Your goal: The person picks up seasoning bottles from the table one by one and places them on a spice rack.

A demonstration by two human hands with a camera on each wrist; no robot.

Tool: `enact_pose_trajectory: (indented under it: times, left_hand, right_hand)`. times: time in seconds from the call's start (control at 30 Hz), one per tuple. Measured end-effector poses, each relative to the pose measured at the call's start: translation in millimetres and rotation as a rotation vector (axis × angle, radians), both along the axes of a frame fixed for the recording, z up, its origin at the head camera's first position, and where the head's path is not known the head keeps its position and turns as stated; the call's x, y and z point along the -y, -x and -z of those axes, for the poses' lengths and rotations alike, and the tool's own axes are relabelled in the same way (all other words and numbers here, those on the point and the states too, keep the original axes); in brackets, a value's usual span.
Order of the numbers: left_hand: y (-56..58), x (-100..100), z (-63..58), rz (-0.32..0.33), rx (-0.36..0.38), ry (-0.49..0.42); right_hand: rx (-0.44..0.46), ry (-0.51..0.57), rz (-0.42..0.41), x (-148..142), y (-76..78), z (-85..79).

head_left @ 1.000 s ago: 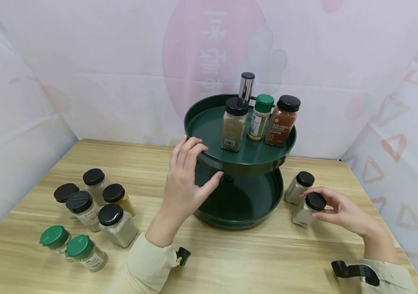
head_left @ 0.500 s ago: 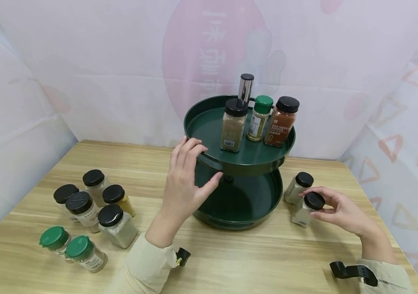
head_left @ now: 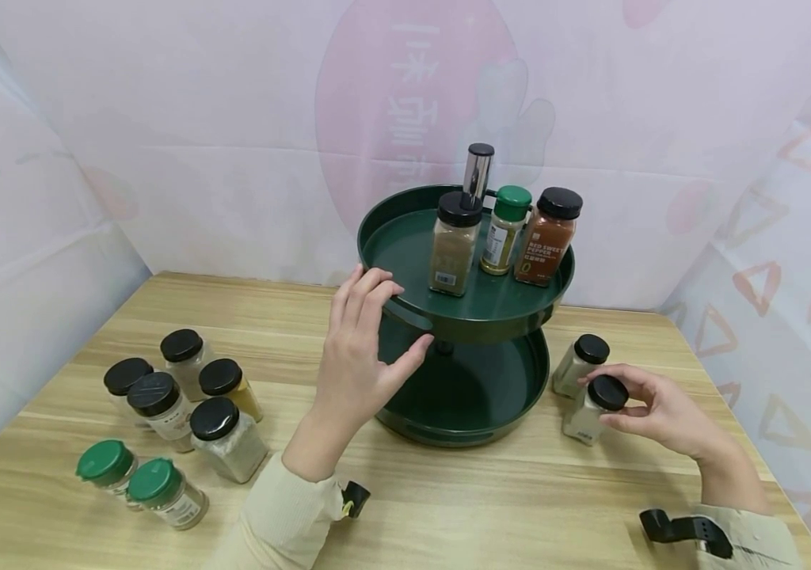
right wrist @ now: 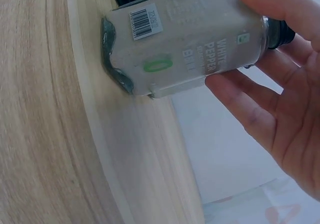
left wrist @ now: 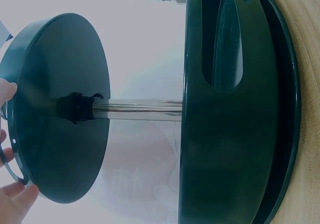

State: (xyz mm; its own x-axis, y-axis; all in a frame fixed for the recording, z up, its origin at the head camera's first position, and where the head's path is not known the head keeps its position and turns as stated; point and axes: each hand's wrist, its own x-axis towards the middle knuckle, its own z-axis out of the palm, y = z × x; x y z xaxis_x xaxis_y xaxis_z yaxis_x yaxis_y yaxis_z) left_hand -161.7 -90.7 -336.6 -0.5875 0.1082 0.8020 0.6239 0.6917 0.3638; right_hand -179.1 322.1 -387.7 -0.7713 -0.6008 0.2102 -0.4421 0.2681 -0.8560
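Observation:
A dark green two-tier turntable rack stands on the table. My left hand (head_left: 356, 356) grips the near left rim of its upper tray (head_left: 401, 237), fingers over the edge and thumb below, beside a handle slot. In the left wrist view the fingertips show at that rim, left of the lower tray (left wrist: 225, 149). To the right of the rack, my right hand (head_left: 665, 416) holds a white pepper jar (head_left: 582, 423) with a black cap by its upper part. The right wrist view shows the jar's "white pepper" label (right wrist: 212, 54). A similar black-capped jar (head_left: 578, 368) stands just behind it.
On the upper tray stand a tan spice jar (head_left: 454, 257), a green-capped jar (head_left: 498, 241), a red sweet pepper jar (head_left: 544, 245) and a slim silver bottle (head_left: 477, 170). Several more jars cluster at left, including a green-capped one (head_left: 177, 507). Patterned cloth (head_left: 234, 158) encloses the table (head_left: 484, 507).
The right hand and its pepper jar have shifted very slightly left. The left hand stays at the upper tray's rim.

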Motion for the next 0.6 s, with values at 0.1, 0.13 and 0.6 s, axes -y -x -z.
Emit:
enact_pose_trajectory:
  times: [0.1,0.13,0.6]
  left_hand:
    - [0.3,-0.1,0.1,0.001,-0.007,-0.002]
    - [0.3,-0.1,0.1,0.001,-0.009,-0.003]
    - [0.5,-0.3,0.6,0.011,-0.012,-0.006]
  right_hand:
    - [0.002,0.003,-0.004,1.1,-0.1,-0.7]
    - [0.003,0.005,-0.003,1.5,-0.2,-1.2]
    - [-0.031,0.008,0.0,5.7,-5.7,-12.0]
